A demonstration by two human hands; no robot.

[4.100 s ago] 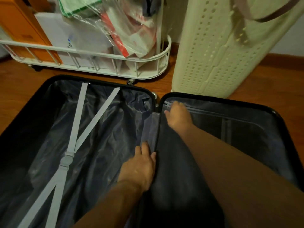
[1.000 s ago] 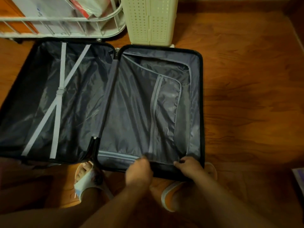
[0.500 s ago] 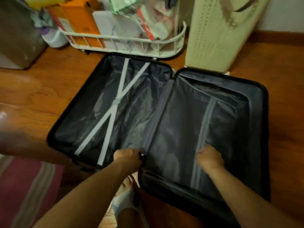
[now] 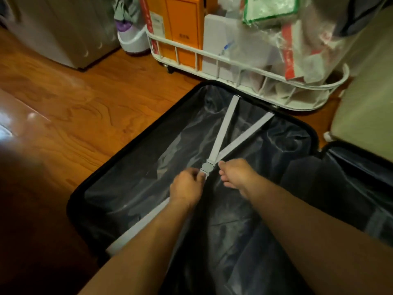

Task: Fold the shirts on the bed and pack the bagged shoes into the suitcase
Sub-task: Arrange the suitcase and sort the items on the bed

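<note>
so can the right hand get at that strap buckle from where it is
Probably yes: the right hand lies just beside the buckle with nothing between them, though the left hand already pinches the strap at its near end.

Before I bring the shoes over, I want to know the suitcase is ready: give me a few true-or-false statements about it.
1. The suitcase lies open on the floor. True.
2. The grey straps are joined at the buckle. True.
3. Bagged shoes already lie under the straps. False: none show there, only lining.
4. Both hands are at the far rim. False: the left hand and right hand are at the buckle.
5. A white wire cart stands beyond the suitcase. True.
</note>
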